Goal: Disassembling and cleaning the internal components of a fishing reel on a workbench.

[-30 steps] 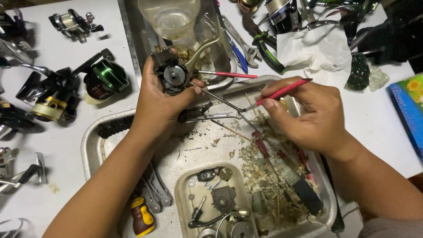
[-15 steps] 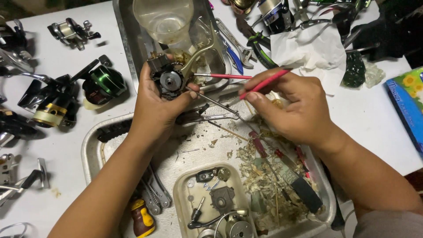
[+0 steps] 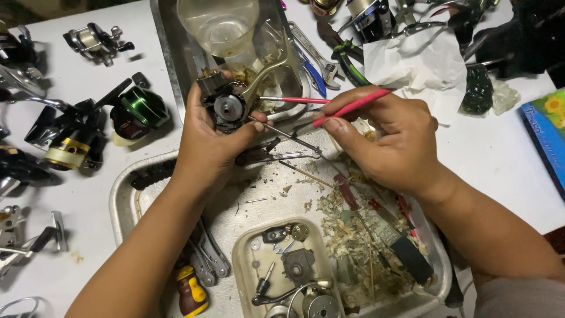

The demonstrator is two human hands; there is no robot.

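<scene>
My left hand [image 3: 209, 144] grips a black fishing reel body [image 3: 226, 106], its round metal hub facing me, held above the far edge of a metal tray [image 3: 120, 206]. My right hand [image 3: 385, 144] pinches a thin red-handled tool [image 3: 350, 107] whose dark metal tip [image 3: 276, 129] reaches the reel's lower right side. The two hands are a short gap apart.
The tray holds scraps, screwdrivers [image 3: 406, 247] and a small plastic dish of reel parts [image 3: 294, 271]. A second tray with a clear cup [image 3: 220, 26] lies behind. Several fishing reels [image 3: 132, 112] sit at left; pliers, a wrench [image 3: 312, 53] and tissue [image 3: 415, 62] at back; a yellow-handled tool [image 3: 191, 291] in front.
Both hands have shifted slightly away from me toward the far tray. The red-handled tool has tilted and its tip has drawn in to the reel body.
</scene>
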